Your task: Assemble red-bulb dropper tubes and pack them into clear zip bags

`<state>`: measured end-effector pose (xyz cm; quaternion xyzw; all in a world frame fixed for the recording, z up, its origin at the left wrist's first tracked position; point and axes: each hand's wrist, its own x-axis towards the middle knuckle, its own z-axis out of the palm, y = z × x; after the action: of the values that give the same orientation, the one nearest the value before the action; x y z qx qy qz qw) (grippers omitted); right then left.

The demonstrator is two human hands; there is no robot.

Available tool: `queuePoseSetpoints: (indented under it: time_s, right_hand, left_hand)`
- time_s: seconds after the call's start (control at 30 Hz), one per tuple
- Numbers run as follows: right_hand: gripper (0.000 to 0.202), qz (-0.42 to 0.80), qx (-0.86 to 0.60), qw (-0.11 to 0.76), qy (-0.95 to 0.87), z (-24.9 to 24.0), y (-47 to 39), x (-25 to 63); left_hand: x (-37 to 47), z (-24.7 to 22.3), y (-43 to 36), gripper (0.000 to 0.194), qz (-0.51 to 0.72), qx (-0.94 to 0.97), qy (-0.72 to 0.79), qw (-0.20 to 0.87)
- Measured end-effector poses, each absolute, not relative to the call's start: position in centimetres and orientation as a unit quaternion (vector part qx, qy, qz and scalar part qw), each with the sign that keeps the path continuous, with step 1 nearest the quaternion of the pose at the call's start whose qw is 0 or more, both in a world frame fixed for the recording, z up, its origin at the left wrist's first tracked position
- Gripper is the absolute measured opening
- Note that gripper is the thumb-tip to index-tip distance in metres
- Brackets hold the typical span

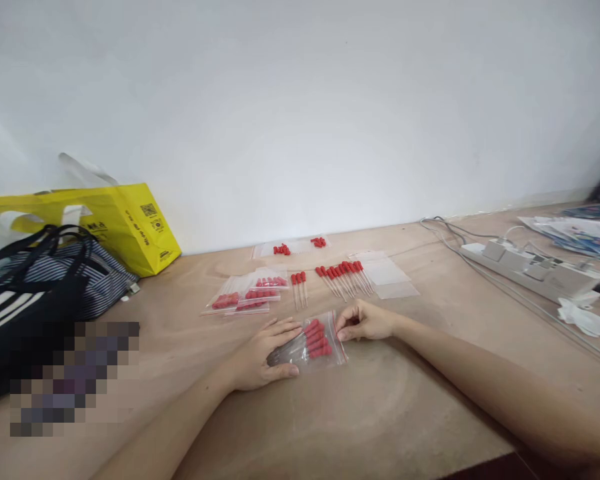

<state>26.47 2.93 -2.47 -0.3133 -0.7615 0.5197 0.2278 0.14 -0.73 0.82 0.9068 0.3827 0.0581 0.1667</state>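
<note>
A clear zip-lock bag (300, 357) lies on the table in front of me, holding several droppers with red rubber bulbs (318, 339). My left hand (265, 353) rests over the bag's left end, fingers stretched out and thumb apart, covering part of the dropper tubes. At the bag's right edge, where the red zip strip runs, my right hand (363, 321) pinches the rim between thumb and fingers. Just beyond are loose droppers: a group of three (299, 278) and a longer row (347, 272). Filled zip-lock bags (250, 295) overlap to their left.
Flat clear bags (393, 277) lie right of the loose droppers. Further back, more red bulbs (282, 249) sit on a plastic sheet. A yellow bag (130, 220) and a dark striped bag (100, 277) stand at left. A power strip (535, 270) with cables and a crumpled tissue (587, 319) are at right.
</note>
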Motion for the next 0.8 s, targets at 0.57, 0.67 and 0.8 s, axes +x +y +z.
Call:
queuePoseSetpoints:
  time_s: [0.57, 0.67, 0.8]
  right_hand:
    - [0.011, 0.245, -0.321, 0.258, -0.878, -1.8, 1.5, 27.3]
    - [0.01, 0.243, -0.322, 0.261, -0.877, -1.9, 1.3, 27.1]
    - [0.028, 0.163, -0.366, 0.298, -0.866, -2.2, 1.4, 27.1]
  left_hand:
    - [0.6, 1.3, 4.0, 0.045, 0.034, 0.946, 0.321, -0.009]
    - [1.4, 1.0, 4.9, 0.047, 0.043, 0.95, 0.306, -0.049]
    - [1.7, -0.4, 5.0, 0.033, 0.173, 0.919, 0.342, -0.091]
